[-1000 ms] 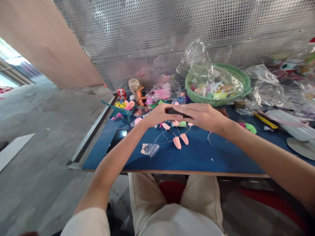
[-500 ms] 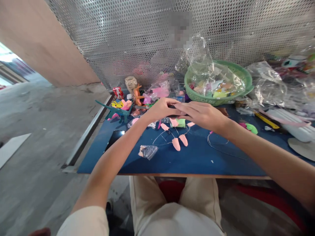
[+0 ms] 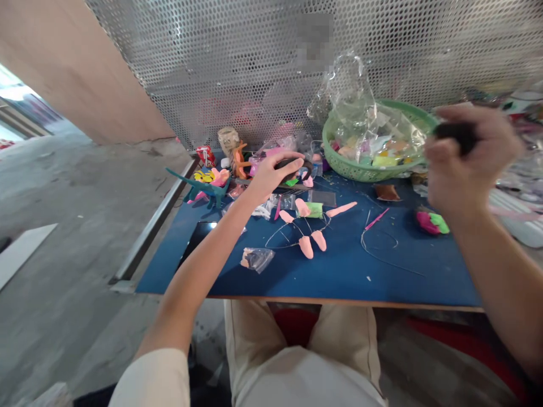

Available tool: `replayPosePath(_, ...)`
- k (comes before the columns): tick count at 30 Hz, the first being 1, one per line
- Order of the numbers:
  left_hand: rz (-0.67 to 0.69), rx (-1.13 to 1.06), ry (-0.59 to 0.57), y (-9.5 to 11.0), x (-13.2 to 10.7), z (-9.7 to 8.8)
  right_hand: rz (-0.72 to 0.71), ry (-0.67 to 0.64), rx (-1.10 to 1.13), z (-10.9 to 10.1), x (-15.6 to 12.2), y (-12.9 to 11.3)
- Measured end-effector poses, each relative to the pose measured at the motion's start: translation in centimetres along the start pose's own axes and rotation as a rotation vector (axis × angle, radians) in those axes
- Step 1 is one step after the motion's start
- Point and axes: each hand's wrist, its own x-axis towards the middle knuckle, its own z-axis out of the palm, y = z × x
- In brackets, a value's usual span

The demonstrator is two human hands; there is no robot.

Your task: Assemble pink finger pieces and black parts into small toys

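Note:
My left hand [image 3: 278,172] is raised over the back middle of the table, fingers curled around a dark lump of soft clay [image 3: 305,167]. On the right, my right hand [image 3: 479,152] is lifted high and smeared by motion, closed on a black lump of clay [image 3: 460,137]. Below and between them lies a wire frame [image 3: 292,244] with pink clay pieces [image 3: 306,247] on its ends. A pink tool [image 3: 377,219] and a loose curled wire [image 3: 392,264] lie to the right of that frame.
A green basket [image 3: 354,171] of clay packs stands at the back right, against a perforated metal panel [image 3: 254,68]. Clay figures, including a teal animal [image 3: 207,188], crowd the back left. A phone [image 3: 197,240] lies at the left; a pink-and-green clay lump [image 3: 430,221] lies right.
My hands were together over the middle; now they are far apart. The right hand has swung right and up with a black lump. The left hand has barely moved, and dark clay now shows in it.

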Motion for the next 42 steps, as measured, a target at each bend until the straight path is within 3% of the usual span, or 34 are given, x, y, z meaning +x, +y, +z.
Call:
replayPosePath(4, 0.078, 0.072, -0.058, 0.9, 0.1, 2.9, -0.102, -0.419, -0.025, 3.0, -2.8, -3.5)
replayPosePath(7, 0.081, 0.11, -0.06, 2.0, 0.1, 4.0, -0.045, -0.542, 0.034, 5.8, -3.4, -3.4)
replayPosePath(9, 0.102, 0.108, 0.051, 2.6, 0.1, 3.4, 0.031, -0.544, 0.104, 6.5, -3.3, -2.5)
replayPosePath(13, 0.143, -0.109, 0.471, 3.3, 0.3, 0.2, 0.311, -0.381, 0.515, 4.6, -2.9, -0.3)
replayPosePath(15, 0.107, -0.213, 0.524, 3.2, 0.4, -0.7, 0.483, -0.26, 0.744, 3.3, -2.6, 0.2)
replayPosePath(17, 0.061, -0.281, 0.491, 2.7, 0.6, -0.1, 0.589, -0.193, 0.859, 2.4, -2.4, 0.3)
replayPosePath(19, 0.002, -0.299, 0.42, 1.8, 0.9, 1.7, 0.613, -0.175, 0.905, 2.0, -2.2, -0.1)
replayPosePath(23, -0.064, -0.337, 0.223, -0.6, 2.7, 6.0, 0.543, -0.215, 0.974, 2.0, -2.1, -1.1)
replayPosePath(26, -0.156, -0.29, 0.061, -2.3, 4.3, 7.6, 0.492, -0.28, 0.93, 1.6, -2.5, -1.0)
replayPosePath(29, -0.225, -0.066, -0.134, -3.9, 5.1, 7.9, 0.434, -0.326, 0.723, 1.0, -3.3, 0.0)
replayPosePath(32, -0.202, 0.123, -0.268, -5.1, 5.1, 7.9, 0.383, -0.353, 0.575, 0.9, -4.3, 1.1)
replayPosePath(38, -0.108, 0.409, -0.233, -6.2, 4.8, 8.3, 0.438, -0.32, 0.695, 1.4, -5.5, 2.3)
replayPosePath(42, -0.036, 0.614, -0.284, -6.5, 4.7, 8.1, 0.368, -0.302, 0.664, 1.6, -5.6, 3.1)
